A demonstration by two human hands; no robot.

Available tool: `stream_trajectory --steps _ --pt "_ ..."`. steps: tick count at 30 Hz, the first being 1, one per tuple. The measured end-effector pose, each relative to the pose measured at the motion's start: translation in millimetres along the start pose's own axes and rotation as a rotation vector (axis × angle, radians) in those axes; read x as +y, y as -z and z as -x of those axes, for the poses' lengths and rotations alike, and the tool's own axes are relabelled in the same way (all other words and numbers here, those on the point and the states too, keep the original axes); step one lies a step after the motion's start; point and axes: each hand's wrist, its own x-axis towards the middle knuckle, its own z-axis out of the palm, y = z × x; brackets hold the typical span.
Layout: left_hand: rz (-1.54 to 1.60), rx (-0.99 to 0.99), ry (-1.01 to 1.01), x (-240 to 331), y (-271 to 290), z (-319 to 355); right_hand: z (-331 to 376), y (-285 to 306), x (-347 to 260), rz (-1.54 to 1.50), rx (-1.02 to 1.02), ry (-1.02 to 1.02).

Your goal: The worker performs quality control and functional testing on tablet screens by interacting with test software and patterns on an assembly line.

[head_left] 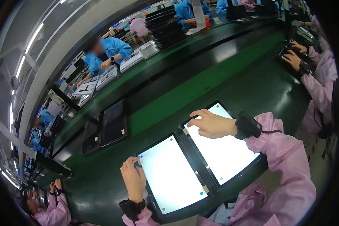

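Observation:
Two black-framed tablets with lit white screens lie side by side on the green work surface (184, 94) in front of me. My left hand (133, 177) rests at the near-left corner of the left tablet (170, 175), thumb and fingers pinching a small tab on its edge. My right hand (211, 123) lies across the top corner of the right tablet (224, 150), fingers curled down onto the screen edge near another small tab. Both wrists wear black straps over pink sleeves.
Two dark tablets (106, 127) lie farther out on the conveyor belt. A person in pink (316, 79) works at my right, another at the lower left (51, 209). People in blue (105, 52) sit across the line beside stacked trays (165, 26).

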Motion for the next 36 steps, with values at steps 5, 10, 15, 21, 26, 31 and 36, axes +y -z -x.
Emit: stream_trajectory --steps 5,10,15,21,26,31,36 --pt "-0.024 -0.052 -0.027 -3.8 -6.5 -5.4 -4.2 6.3 -3.7 -0.009 -0.042 -0.023" --pt "-0.019 -0.08 -0.031 -0.2 -10.1 -5.6 -3.0 5.9 -2.6 0.016 -0.035 0.015" --pt "-0.001 -0.121 -0.027 16.1 -7.6 0.9 12.3 6.4 0.3 0.033 -0.006 0.038" --pt "0.054 -0.296 -0.029 54.4 9.6 30.7 52.3 12.4 -10.6 -0.006 0.011 -0.005" --pt "0.1 -0.371 -0.1 93.3 15.2 60.8 96.9 21.1 -23.8 -0.01 0.071 -0.05" --pt "0.186 -0.39 -0.183 121.9 17.2 82.8 136.2 34.1 -37.6 -0.025 0.07 -0.089" --pt "0.24 -0.424 -0.166 136.5 13.0 105.5 165.7 40.2 -49.0 -0.046 0.026 -0.168"
